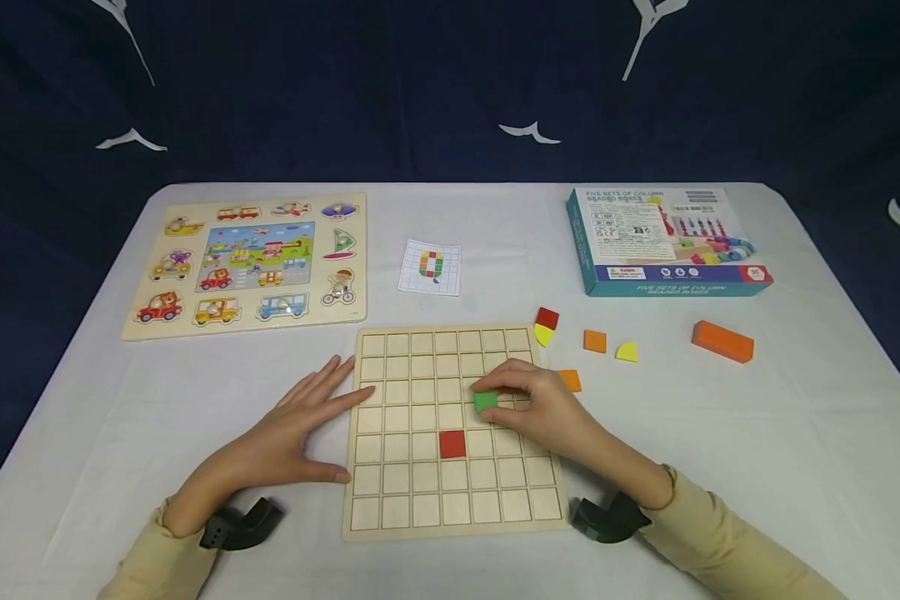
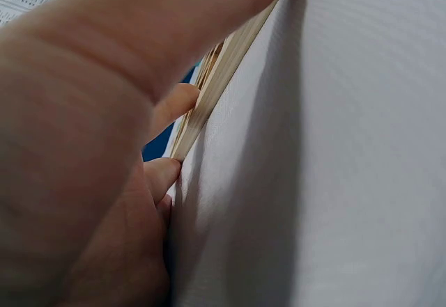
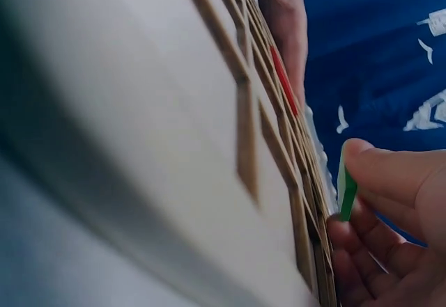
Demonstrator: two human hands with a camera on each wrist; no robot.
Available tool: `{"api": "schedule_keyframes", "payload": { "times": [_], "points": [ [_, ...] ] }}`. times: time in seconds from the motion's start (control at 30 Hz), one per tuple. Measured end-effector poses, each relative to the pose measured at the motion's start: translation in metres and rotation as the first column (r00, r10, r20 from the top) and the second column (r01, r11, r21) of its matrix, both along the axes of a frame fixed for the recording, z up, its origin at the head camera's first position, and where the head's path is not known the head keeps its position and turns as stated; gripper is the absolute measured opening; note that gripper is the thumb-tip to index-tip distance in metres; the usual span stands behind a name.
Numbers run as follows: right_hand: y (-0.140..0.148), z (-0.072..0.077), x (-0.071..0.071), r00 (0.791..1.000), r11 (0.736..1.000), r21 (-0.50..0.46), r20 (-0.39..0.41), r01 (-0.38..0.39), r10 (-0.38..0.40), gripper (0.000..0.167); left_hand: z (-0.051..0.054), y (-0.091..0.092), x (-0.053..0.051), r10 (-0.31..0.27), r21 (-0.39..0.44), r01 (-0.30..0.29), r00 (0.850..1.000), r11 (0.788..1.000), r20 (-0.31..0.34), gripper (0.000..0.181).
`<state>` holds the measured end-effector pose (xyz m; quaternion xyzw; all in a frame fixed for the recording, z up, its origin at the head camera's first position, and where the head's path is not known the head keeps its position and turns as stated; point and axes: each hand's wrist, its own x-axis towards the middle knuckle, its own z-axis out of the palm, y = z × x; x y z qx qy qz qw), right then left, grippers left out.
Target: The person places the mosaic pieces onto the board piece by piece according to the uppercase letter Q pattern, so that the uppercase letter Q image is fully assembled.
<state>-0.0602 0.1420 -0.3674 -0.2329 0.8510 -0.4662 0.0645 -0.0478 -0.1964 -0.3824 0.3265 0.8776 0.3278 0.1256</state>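
A wooden grid board point(image 1: 396, 472) lies flat on the white table, with a red square tile point(image 1: 452, 444) set in one of its cells. My right hand point(image 1: 540, 404) pinches a green square tile point(image 1: 485, 402) between thumb and fingers over the right part of the grid. The right wrist view shows the same green tile point(image 3: 346, 189) held on edge, close to the board's surface. My left hand point(image 1: 300, 429) rests at the board's left edge, fingers spread and fairly straight, index fingertip and thumb touching the rim. In the left wrist view its thumb point(image 2: 174, 28) covers much of the board's side.
Right of the board lie loose tiles: dark red point(image 1: 547, 318), orange point(image 1: 595, 342) and yellow quarter-round point(image 1: 627, 352). Farther right is an orange block point(image 1: 723, 342). Behind stand a boxed toy set point(image 1: 667, 242), a pattern card point(image 1: 430, 268) and a vehicle puzzle point(image 1: 356, 312).
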Motion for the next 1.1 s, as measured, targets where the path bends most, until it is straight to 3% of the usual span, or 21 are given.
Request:
{"api": "schedule_keyframes", "payload": {
  "times": [0.4, 0.67, 1.1],
  "points": [
    [-0.007, 0.001, 0.001, 0.996, 0.984, 0.161, -0.045, -0.073, 0.082, 0.030, 0.000, 0.000, 0.000, 0.005, -0.004, -0.005, 1.000, 1.000, 0.000, 0.098],
    [-0.008, -0.002, 0.000, 0.991, 0.986, 0.131, -0.079, -0.101, 0.112, 0.031, 0.000, 0.000, 0.000, 0.001, 0.001, -0.001, 1.000, 1.000, -0.006, 0.097],
    [-0.001, 0.008, 0.000, 0.994, 0.997, 0.032, -0.085, -0.064, 0.066, 0.028, 0.000, 0.000, 0.000, 0.002, -0.004, -0.002, 1.000, 1.000, -0.006, 0.098]
  ]
}}
